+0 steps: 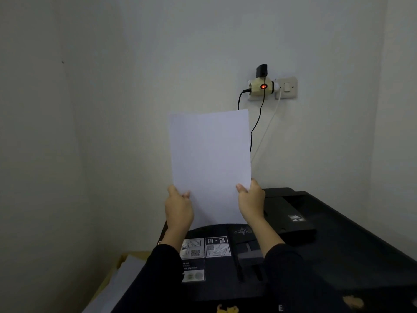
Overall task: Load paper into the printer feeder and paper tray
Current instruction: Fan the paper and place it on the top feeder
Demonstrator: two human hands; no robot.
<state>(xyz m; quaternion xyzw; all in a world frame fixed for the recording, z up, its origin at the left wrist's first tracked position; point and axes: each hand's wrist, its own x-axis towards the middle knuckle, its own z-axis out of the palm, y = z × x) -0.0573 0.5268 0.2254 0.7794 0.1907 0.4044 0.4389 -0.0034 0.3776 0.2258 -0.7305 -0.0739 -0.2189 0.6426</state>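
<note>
At the far left a bare wall (45, 132) runs down to a cardboard box (121, 259) with white sheets (126, 276) in it, just beside the printer's left edge. The left hand (178, 207) pinches the lower left edge of the paper (209, 163), thumb on the near face, fingers behind. The paper stands upright above the printer (334, 251), its long axis vertical, top edge pointing at the ceiling, near face plain white. Its bottom edge sits close over the printer's rear left part; whether it touches there cannot be told. Open air lies to the left of the sheet and above it. The right hand (251, 199) pinches the lower right edge in the same grip. Behind the sheet's upper right corner a wall socket (261, 86) with plugs drops cables (257, 123) down past the paper's right edge. The printer's dark top stretches away to the right, towards the right wall.
</note>
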